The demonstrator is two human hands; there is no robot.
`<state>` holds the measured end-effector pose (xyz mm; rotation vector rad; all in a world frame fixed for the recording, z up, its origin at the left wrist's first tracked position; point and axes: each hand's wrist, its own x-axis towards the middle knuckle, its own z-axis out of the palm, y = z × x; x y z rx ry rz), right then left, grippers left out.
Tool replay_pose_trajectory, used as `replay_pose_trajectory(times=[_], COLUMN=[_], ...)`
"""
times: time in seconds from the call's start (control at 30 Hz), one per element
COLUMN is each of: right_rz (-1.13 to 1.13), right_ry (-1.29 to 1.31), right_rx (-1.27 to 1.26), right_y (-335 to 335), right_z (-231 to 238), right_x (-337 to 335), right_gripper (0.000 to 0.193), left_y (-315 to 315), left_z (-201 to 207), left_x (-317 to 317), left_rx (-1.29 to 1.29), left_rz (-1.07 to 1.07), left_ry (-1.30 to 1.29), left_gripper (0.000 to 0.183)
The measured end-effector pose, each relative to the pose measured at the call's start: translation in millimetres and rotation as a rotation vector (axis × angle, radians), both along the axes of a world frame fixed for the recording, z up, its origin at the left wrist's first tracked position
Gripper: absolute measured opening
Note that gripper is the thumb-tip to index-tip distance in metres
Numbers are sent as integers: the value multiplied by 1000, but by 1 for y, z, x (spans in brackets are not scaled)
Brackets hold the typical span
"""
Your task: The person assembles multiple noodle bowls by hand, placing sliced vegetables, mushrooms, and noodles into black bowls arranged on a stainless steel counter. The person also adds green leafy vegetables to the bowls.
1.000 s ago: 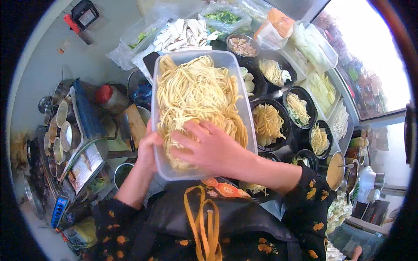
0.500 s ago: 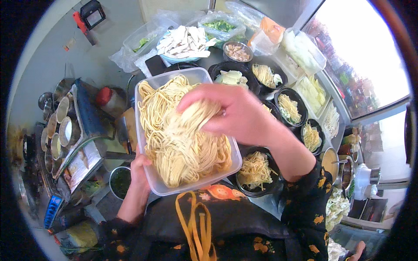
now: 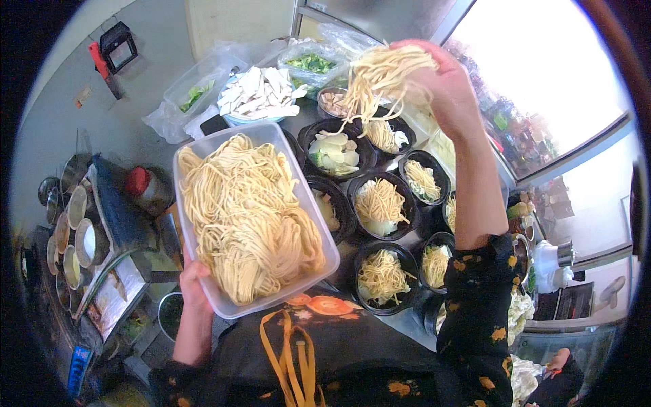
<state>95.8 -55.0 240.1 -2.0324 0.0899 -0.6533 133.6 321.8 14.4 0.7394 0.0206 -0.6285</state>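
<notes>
My left hand (image 3: 196,288) grips the near left edge of a clear plastic tub (image 3: 328,254), holding it tilted before my apron. Pale yellow noodles (image 3: 237,197) fill that tub. Raised at the far right, my right hand (image 3: 444,85) is closed round a bunch of noodles (image 3: 386,71), whose strands dangle over the black bowls. Beneath hangs a bowl with sliced vegetables (image 3: 333,152), no noodles showing on top. Several other black bowls hold noodles over pale greens, such as the bowl in the middle (image 3: 381,203) and the nearest one (image 3: 385,278).
At the back stand a bowl of white strips (image 3: 261,93), a bag of chopped greens (image 3: 312,63) and a small bowl of diced pieces (image 3: 332,103). Metal pots (image 3: 78,203) crowd the left side. A window (image 3: 542,81) borders the right. Another person's hand (image 3: 559,359) shows lower right.
My right hand has lifted a bunch of noodles out of the tub and carried it up and right over the far bowls. The tub has shifted left in view.
</notes>
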Motion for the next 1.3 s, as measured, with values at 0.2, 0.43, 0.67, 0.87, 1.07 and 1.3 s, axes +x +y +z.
replay_pose_trajectory(times=[0.2, 0.43, 0.67, 0.87, 1.07, 1.3], right_rz=[-104, 25, 352, 747, 653, 700], right_ry=[226, 566, 338, 151, 49, 275], right_rx=[-304, -612, -628, -986, -1143, -769], right_y=[-58, -92, 37, 128, 140, 137], right_z=[-72, -168, -116, -124, -143, -127], right_x=[20, 28, 29, -16, -19, -10], right_gripper=[31, 49, 39, 52, 64, 61], left_y=[3, 3, 1, 5, -2, 4], left_z=[5, 16, 19, 16, 34, 28], left_x=[-5, -17, -19, -18, -21, -27], left_rx=[20, 159, 106, -10, 63, 91], left_rz=[61, 175, 180, 147, 177, 206], left_ry=[9, -57, -18, 65, 52, 44], left_gripper=[82, 90, 86, 84, 83, 83])
